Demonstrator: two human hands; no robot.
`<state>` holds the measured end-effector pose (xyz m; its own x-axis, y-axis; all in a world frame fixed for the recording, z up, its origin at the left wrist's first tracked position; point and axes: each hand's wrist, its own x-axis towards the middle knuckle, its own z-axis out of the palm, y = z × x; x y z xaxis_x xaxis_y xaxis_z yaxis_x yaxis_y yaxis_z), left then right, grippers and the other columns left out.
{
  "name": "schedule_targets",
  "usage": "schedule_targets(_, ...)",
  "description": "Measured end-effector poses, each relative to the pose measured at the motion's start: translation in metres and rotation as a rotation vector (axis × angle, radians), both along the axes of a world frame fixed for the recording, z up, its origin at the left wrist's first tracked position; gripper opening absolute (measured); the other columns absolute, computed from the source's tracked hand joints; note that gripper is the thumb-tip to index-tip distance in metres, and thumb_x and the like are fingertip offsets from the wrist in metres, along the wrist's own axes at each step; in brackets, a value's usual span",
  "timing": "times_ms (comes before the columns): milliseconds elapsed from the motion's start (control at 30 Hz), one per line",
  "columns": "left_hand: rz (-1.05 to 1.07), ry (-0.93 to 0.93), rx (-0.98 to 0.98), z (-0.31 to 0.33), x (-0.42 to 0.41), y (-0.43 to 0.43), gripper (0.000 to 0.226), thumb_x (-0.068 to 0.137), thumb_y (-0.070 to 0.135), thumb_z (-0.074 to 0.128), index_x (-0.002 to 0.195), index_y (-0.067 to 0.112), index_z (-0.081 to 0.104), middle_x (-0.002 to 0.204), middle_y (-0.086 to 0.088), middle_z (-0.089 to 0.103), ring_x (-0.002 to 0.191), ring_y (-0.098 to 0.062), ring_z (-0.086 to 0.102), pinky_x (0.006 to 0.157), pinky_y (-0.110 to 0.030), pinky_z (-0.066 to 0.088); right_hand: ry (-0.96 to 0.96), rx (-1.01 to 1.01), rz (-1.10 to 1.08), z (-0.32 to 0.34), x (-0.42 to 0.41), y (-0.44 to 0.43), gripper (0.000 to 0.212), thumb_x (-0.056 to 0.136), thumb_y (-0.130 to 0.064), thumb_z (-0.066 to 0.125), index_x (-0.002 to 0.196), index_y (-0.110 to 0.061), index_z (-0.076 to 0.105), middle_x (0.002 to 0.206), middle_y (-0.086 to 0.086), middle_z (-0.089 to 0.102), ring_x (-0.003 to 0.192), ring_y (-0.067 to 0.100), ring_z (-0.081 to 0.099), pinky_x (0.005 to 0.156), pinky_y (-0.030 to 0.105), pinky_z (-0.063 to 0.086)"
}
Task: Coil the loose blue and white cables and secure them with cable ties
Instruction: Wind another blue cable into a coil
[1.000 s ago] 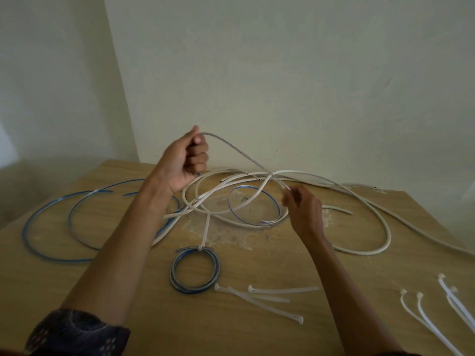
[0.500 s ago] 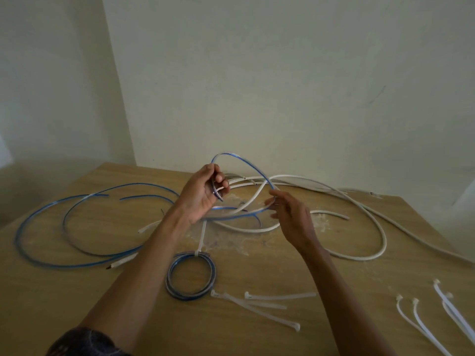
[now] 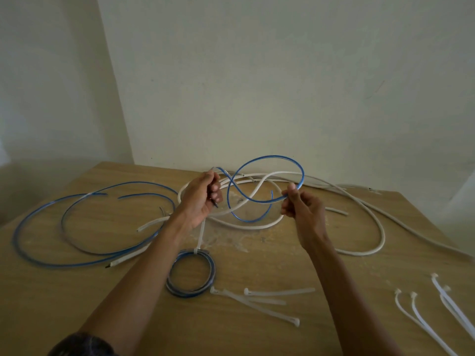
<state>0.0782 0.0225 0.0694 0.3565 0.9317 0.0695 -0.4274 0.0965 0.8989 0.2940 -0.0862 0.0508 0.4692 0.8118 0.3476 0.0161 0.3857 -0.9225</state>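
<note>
A short blue cable [image 3: 272,158] curls in a raised loop above the table. My left hand [image 3: 203,196] grips one end of it. My right hand [image 3: 300,206] pinches the loop's right side. Under the loop lie loose white cables [image 3: 377,222], tangled across the table's back and right. Long blue cables [image 3: 84,219] spread in wide arcs at the left. A finished blue coil [image 3: 191,274], bound with a white tie, rests near the front centre. Loose white cable ties [image 3: 267,299] lie just right of it.
More white cable ties [image 3: 431,304] lie at the table's front right. The wooden table [image 3: 282,330] stands in a corner, with plain walls close behind and at the left. Its right edge slants off past the white cables.
Both hands have spread apart and the blue cable has opened from a small arc into a wide raised loop. My right hand has moved right along it.
</note>
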Motion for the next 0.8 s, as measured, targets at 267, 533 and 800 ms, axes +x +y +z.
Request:
schedule_targets(267, -0.042, 0.512, 0.556, -0.026, 0.035, -0.034, 0.029, 0.108, 0.029, 0.046, 0.094, 0.016, 0.067, 0.07, 0.001, 0.063, 0.066, -0.013, 0.058, 0.065, -0.029, 0.048, -0.305, -0.054, 0.16, 0.0, -0.038, -0.004, 0.029, 0.095, -0.033, 0.063, 0.083, -0.009, 0.075, 0.071, 0.008, 0.076, 0.062, 0.024, 0.074, 0.056, 0.028, 0.052)
schedule_targets(533, -0.043, 0.317, 0.36, -0.006, 0.031, -0.037, 0.039, 0.111, 0.026, 0.036, 0.073, 0.022, 0.044, 0.057, 0.012, 0.026, 0.047, -0.007, 0.02, 0.046, -0.025, 0.018, -0.241, 0.04, -0.143, 0.01, -0.025, -0.011, 0.053, 0.098, -0.044, 0.054, 0.071, -0.001, 0.069, 0.049, 0.003, 0.056, 0.04, 0.01, 0.046, 0.043, 0.022, 0.037)
schedule_targets(800, -0.33, -0.07, -0.027, 0.009, 0.008, -0.031, 0.04, 0.103, 0.048, 0.039, 0.082, 0.016, 0.052, 0.054, 0.009, 0.024, 0.043, -0.006, 0.016, 0.04, -0.019, 0.025, -0.63, 0.048, -0.441, -0.015, -0.007, 0.005, 0.044, 0.089, -0.038, 0.076, 0.122, -0.018, 0.056, 0.112, -0.008, 0.057, 0.088, 0.006, 0.056, 0.069, 0.014, 0.041)
